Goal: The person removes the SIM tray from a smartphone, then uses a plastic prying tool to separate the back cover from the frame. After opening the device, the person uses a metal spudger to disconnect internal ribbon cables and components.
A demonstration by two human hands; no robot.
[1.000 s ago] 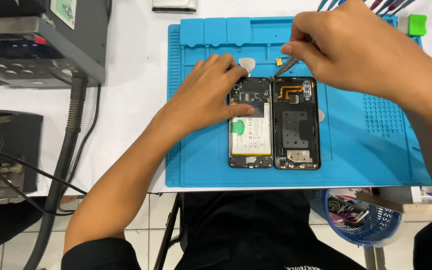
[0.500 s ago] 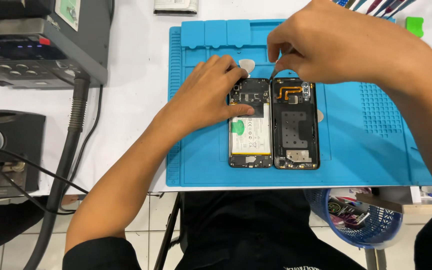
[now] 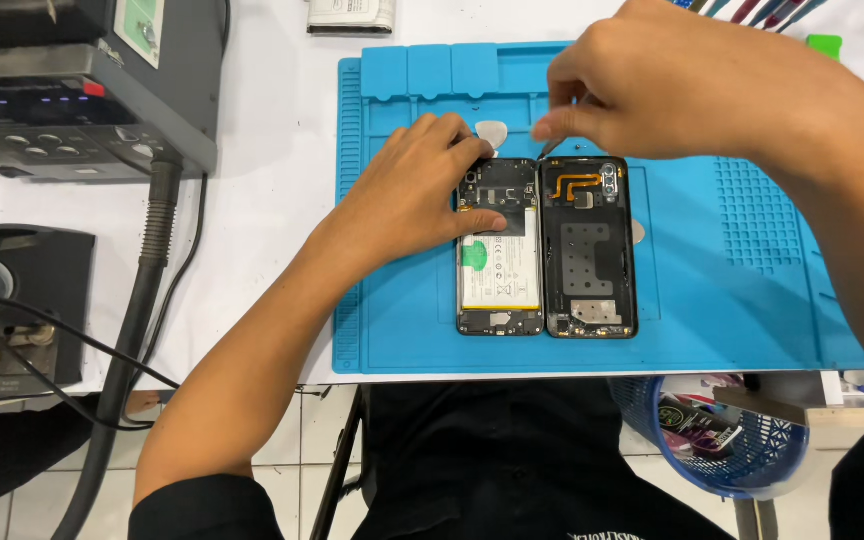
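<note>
Pressing down on the upper half of the opened phone body (image 3: 498,250), the left hand (image 3: 422,195) lies flat and spread rather than closed on anything, its thumb laid across the board just above the white battery (image 3: 498,270) and its fingertips reaching the top edge of the phone. Just beyond those fingertips, a pale guitar-pick-shaped opening tool (image 3: 491,133) rests on the blue work mat (image 3: 732,290). The right hand (image 3: 672,85) hovers close beside the left, its thumb and forefinger pinched narrowly together on a thin dark tool (image 3: 548,147) whose tip points down at the top corner of the detached back cover (image 3: 588,246); what kind of tool it is cannot be told, since the fingers hide most of it. That back cover lies directly below the pinch, side by side with and touching the phone body, showing an orange flex cable near its top end and a dark plate lower down. Well away from the left hand's wrist side, a grey rework station (image 3: 82,90) stands off the mat with a thick black hose (image 3: 142,290) running down from it. Under the right forearm, below the table edge, hangs a blue mesh basket (image 3: 732,440).
</note>
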